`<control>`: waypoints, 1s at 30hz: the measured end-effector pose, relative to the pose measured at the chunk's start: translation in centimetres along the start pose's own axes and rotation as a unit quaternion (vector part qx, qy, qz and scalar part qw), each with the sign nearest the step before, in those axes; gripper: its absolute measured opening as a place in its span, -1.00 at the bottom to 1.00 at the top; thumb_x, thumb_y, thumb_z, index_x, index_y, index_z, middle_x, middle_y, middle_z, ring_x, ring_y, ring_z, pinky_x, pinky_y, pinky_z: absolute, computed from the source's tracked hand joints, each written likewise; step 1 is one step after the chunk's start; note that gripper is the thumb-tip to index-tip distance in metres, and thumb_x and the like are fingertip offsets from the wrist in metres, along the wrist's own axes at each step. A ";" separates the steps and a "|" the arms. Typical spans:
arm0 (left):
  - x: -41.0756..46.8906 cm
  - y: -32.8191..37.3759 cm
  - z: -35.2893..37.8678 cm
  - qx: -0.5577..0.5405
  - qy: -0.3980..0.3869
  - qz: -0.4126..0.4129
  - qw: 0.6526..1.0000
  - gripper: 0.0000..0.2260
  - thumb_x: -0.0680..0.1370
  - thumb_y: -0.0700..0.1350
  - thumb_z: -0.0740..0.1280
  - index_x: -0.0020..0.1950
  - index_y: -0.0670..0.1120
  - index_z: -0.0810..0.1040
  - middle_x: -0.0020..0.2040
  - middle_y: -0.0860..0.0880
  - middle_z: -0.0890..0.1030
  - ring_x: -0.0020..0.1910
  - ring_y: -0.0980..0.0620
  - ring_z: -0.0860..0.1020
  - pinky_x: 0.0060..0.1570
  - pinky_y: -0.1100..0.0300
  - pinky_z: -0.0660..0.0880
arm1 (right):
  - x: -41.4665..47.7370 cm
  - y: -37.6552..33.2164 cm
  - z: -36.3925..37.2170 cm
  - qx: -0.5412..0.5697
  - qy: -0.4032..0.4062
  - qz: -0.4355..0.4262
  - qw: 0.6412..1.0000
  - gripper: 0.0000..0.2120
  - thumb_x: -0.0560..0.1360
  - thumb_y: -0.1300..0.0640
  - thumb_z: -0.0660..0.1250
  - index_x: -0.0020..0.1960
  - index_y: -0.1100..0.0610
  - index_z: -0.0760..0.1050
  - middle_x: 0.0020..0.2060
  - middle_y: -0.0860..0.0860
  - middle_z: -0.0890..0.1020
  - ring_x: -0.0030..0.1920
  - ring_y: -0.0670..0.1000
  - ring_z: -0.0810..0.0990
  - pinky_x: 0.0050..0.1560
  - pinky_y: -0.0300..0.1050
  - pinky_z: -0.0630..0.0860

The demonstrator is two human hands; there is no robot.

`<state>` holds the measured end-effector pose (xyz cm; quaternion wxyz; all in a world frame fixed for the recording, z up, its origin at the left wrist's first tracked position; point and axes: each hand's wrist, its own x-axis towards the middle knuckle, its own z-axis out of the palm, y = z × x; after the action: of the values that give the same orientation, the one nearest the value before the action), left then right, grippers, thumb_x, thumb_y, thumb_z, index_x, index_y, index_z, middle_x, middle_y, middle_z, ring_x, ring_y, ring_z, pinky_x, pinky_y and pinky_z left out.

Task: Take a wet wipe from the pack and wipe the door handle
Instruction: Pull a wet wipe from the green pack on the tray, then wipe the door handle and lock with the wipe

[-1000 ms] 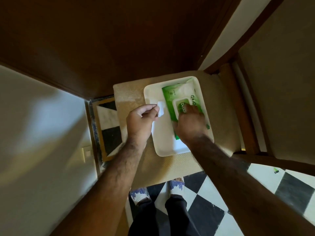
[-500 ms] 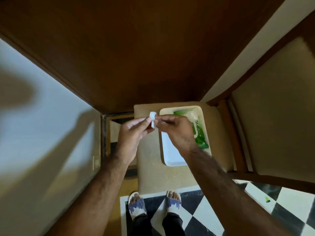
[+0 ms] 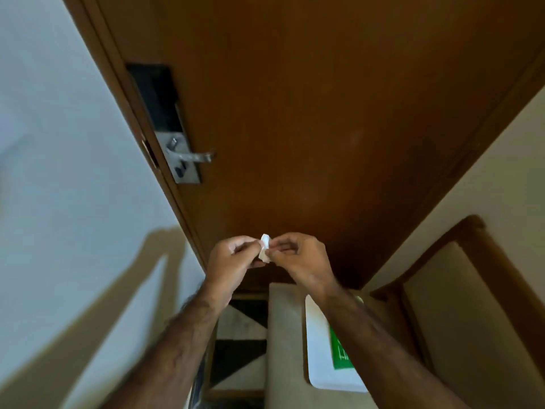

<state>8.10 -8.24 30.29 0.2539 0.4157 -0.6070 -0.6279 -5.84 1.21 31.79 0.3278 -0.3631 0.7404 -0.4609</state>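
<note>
A small folded white wet wipe (image 3: 264,247) is pinched between the fingertips of my left hand (image 3: 236,258) and my right hand (image 3: 300,258), held up in front of the brown door (image 3: 309,113). The metal lever door handle (image 3: 193,157) sits on a silver lock plate at the door's left edge, well above and to the left of my hands. The green wipe pack (image 3: 339,352) lies on a white tray (image 3: 317,349) below, mostly hidden by my right forearm.
The tray rests on a beige cushioned stool (image 3: 283,335) against the door. A wooden chair with a beige seat (image 3: 472,305) stands at the right. A pale wall (image 3: 59,172) fills the left. Black-and-white floor tiles (image 3: 239,335) show below.
My right hand left the pack and joined the left on the wipe. Both hands rose, and the view tilted up so the door handle came into sight.
</note>
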 end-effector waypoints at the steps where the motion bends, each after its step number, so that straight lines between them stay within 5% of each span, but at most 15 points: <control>1: 0.0 1.3 -0.5 0.011 0.009 0.011 1.000 -0.87 0.62 -0.11 0.41 0.02 -0.04 0.77 -0.06 -0.03 0.78 0.01 -0.02 0.75 -0.05 0.17 0.71 | 0.1 -1.5 -0.1 -0.010 0.006 -0.008 1.000 -0.90 0.54 0.16 0.58 0.04 0.04 0.73 -0.09 -0.14 0.74 -0.07 -0.17 0.72 -0.12 -0.39 0.63; 4: -0.2 5.3 -2.2 0.050 0.026 0.040 0.998 -0.87 0.62 -0.10 0.40 0.00 -0.04 0.76 -0.04 -0.08 0.75 0.00 -0.04 0.73 -0.02 0.05 0.72 | 0.3 -6.2 -0.7 -0.034 0.012 -0.014 0.999 -0.95 0.57 0.13 0.53 -0.06 0.00 0.71 -0.14 -0.11 0.73 -0.12 -0.14 0.70 -0.15 -0.30 0.61; 7: -1.0 9.3 -4.4 0.037 0.020 0.051 0.998 -0.84 0.62 -0.09 0.39 -0.07 0.01 0.76 -0.10 -0.02 0.76 -0.03 -0.01 0.74 -0.08 0.10 0.72 | 0.1 -10.9 -1.6 0.026 -0.033 0.008 0.999 -0.93 0.59 0.10 0.50 -0.01 0.08 0.74 -0.07 -0.01 0.77 0.00 -0.03 0.76 0.05 -0.10 0.73; 12: -1.9 14.0 -7.3 -0.013 -0.047 0.043 0.998 -0.85 0.63 -0.12 0.42 0.08 -0.11 0.78 -0.04 -0.11 0.80 -0.02 -0.08 0.78 -0.01 0.04 0.72 | -1.0 -16.3 -2.2 0.062 -0.077 -0.024 0.995 -0.71 0.49 0.04 0.64 0.08 0.19 0.70 -0.05 0.05 0.79 -0.02 0.01 0.80 -0.08 -0.23 0.71; 20: -1.3 17.0 -10.5 -0.056 -0.025 0.005 0.998 -0.83 0.59 -0.11 0.44 0.13 -0.15 0.71 0.09 -0.19 0.72 0.06 -0.11 0.74 -0.09 0.10 0.70 | -0.2 -20.8 -2.3 0.079 -0.091 0.001 0.993 -0.97 0.59 0.21 0.53 0.01 0.16 0.71 0.02 0.07 0.78 0.05 0.02 0.79 -0.08 -0.20 0.72; 26: -1.1 17.3 -11.9 -0.048 -0.065 -0.035 0.996 -0.86 0.64 -0.07 0.38 0.16 -0.07 0.61 0.23 -0.18 0.55 0.22 -0.14 0.57 -0.16 0.21 0.66 | 0.8 -22.0 -1.8 0.063 -0.096 0.038 0.993 -0.85 0.70 0.13 0.36 0.11 0.10 0.71 0.17 0.06 0.68 0.19 0.04 0.65 -0.06 -0.19 0.59; 30: -0.8 17.0 -12.3 0.031 -0.108 0.023 0.993 -0.68 0.55 0.14 0.48 0.24 0.04 0.68 0.14 -0.01 0.74 0.14 0.05 0.70 0.00 0.20 0.64 | 1.3 -21.6 -1.3 0.038 -0.154 0.065 0.985 -0.83 0.69 0.09 0.36 0.11 0.10 0.73 0.11 0.05 0.71 0.14 0.04 0.68 -0.01 -0.14 0.63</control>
<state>15.58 -16.65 48.00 0.1878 0.3393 -0.6594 -0.6440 -2.48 -6.03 51.98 0.4808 -0.3684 0.6849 -0.4050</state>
